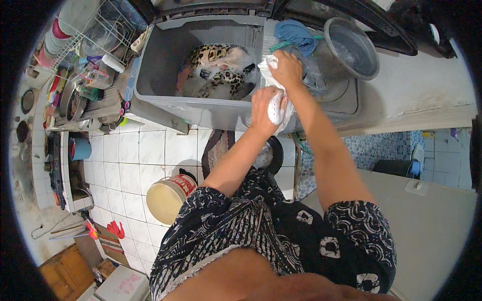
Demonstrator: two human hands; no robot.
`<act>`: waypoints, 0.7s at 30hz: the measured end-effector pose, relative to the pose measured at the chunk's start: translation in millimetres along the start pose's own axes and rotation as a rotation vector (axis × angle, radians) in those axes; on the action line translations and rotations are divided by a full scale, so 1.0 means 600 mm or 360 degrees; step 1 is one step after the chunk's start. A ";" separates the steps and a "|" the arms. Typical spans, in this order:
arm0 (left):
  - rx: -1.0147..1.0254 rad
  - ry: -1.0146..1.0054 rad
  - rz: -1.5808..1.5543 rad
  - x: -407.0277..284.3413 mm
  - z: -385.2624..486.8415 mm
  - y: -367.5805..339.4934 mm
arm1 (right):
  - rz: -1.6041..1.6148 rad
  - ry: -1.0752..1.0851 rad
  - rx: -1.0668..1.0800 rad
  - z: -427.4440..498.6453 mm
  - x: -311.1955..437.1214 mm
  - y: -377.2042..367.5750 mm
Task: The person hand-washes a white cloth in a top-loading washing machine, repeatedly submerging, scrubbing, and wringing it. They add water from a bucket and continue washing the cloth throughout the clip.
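My left hand (pixel 266 109), with suds on its back, grips the lower part of a white wet cloth (pixel 270 75) at the right rim of a large grey plastic tub (pixel 196 101). Farther up the same cloth, my right hand (pixel 288 69) is closed on it, over the ribbed surface beside the tub. Inside the tub, leopard-print fabric (pixel 226 79) and a pale pink cloth (pixel 229 59) lie in sudsy water. Just beyond my right hand are a bunched blue cloth (pixel 295 35) and a green-handled brush or similar tool (pixel 280 46), partly hidden.
A grey basin (pixel 352 49) stands tilted on the right. To the left are a wire dish rack (pixel 90 37) with dishes and scissors (pixel 122 105) near the counter edge. On the tiled floor stand a bucket (pixel 165 201) and a dark round basin (pixel 278 154).
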State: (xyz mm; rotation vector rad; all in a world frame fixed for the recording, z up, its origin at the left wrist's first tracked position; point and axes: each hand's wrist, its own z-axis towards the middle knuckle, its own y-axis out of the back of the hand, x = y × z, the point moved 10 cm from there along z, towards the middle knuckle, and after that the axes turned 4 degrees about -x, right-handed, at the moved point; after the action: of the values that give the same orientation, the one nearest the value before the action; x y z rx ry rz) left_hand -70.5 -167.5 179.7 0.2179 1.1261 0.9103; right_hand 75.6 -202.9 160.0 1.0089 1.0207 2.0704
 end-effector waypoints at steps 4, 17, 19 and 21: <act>-0.0155 0.0069 0.0156 0.009 -0.012 -0.004 | 0.0342 0.0193 0.0637 0.036 -0.053 -0.052; 0.0397 0.0204 0.0473 0.067 -0.008 -0.067 | 0.0061 -0.0196 -0.0054 -0.002 0.001 0.012; 0.0487 0.0194 0.0508 0.058 -0.004 -0.056 | -0.0031 -0.0186 0.0095 0.003 0.016 0.006; 0.0605 0.0193 0.0528 0.041 0.002 -0.045 | -0.0178 -0.0075 0.0128 0.010 0.017 0.007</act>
State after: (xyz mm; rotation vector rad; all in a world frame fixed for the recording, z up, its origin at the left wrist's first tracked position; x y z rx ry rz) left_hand -52.4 -166.8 147.9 0.6844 1.3980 1.0036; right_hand 74.5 -194.8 169.7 1.0119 1.1182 1.9199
